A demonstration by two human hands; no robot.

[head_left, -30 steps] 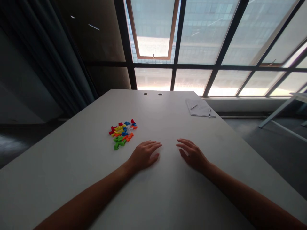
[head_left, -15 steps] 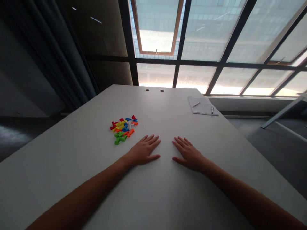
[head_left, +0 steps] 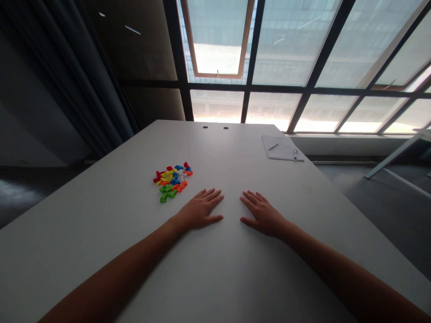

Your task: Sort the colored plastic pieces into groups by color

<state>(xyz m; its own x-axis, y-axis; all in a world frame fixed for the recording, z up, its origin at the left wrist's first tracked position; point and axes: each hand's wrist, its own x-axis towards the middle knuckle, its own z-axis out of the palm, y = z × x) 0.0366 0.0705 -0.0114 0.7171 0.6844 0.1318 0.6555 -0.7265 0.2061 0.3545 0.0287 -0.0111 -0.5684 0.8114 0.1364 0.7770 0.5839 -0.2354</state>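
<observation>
My left hand (head_left: pixel 200 209) lies palm down and flat on the white table (head_left: pixel 215 269), thumb held away from the fingers. Facing it across a small gap, my right hand (head_left: pixel 262 213) rests the same way, open and holding nothing. Just beyond and left of my left hand is a loose pile of small plastic pieces (head_left: pixel 174 179) in red, yellow, blue, white, orange and green. The green pieces (head_left: pixel 166 193) lie at its near edge. Their exact shape is too small to make out.
Papers (head_left: pixel 283 148) with a pen (head_left: pixel 273 146) and another pen (head_left: pixel 295 155) lie at the table's far right edge. Two round holes (head_left: pixel 205 127) are set near the back edge. A dark curtain (head_left: pixel 77 67) hangs at the left, and windows stand behind the table.
The whole view has shifted very slightly. Both hands stay flat in the same places on the table, and the coloured pieces have not moved.
</observation>
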